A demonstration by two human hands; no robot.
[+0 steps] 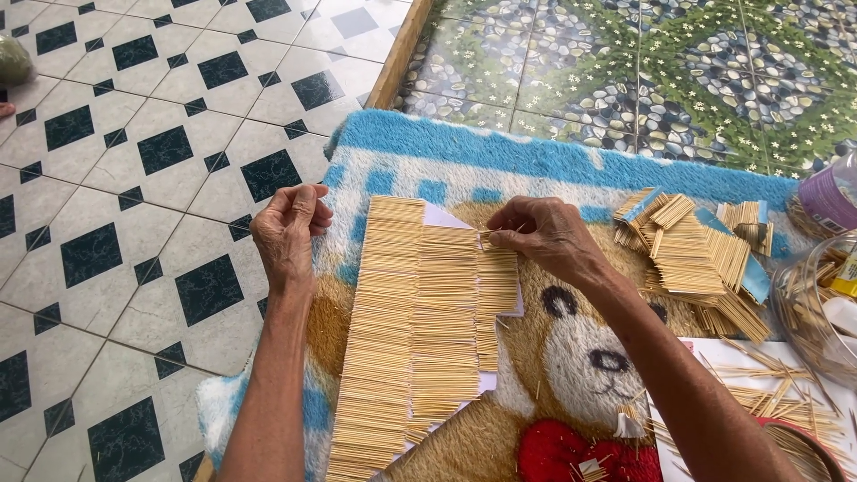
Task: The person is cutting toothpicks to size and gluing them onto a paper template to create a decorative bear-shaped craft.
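A flat panel of thin wooden sticks (420, 330) glued side by side on white paper lies on a fluffy rug with a bear picture (571, 357). My right hand (544, 234) rests at the panel's upper right edge and pinches a single thin stick (493, 233) between thumb and fingertips. My left hand (287, 223) is at the panel's upper left corner, its fingers curled in a loose fist beside the sticks. I cannot see anything in it.
A heap of small stick panels on blue backing (692, 254) lies to the right. A clear plastic container (817, 295) and a bottle (830, 198) stand at the far right. Loose sticks on white paper (759, 384) lie nearby. Black-and-white tiled floor (134, 178) spreads to the left.
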